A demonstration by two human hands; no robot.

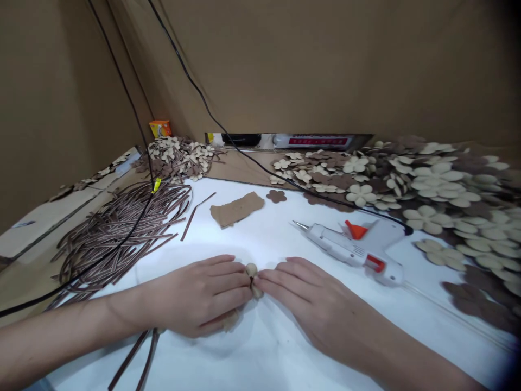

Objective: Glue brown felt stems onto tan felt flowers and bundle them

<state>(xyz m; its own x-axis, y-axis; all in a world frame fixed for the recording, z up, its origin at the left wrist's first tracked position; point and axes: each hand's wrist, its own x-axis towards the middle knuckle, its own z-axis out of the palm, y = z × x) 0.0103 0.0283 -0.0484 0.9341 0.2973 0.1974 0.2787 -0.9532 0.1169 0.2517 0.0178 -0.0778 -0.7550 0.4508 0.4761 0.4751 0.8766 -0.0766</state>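
My left hand (199, 296) and my right hand (309, 298) meet at the middle of the white table (260, 239), fingertips together on a small beige flower piece (251, 270) with a brown strip under it. Both hands pinch this piece with the fingers pressed together. Brown strips (138, 353) trail out from under my left wrist. A white hot glue gun (354, 247) with an orange trigger lies just beyond my right hand, nozzle pointing left.
A pile of brown strips (118, 233) lies at the left, crossed by a black cable (134, 108). Beige and brown paper flowers (427, 184) cover the right and back. A brown cardboard scrap (238, 209) and an orange box (160, 128) sit farther back. Cardboard walls enclose the space.
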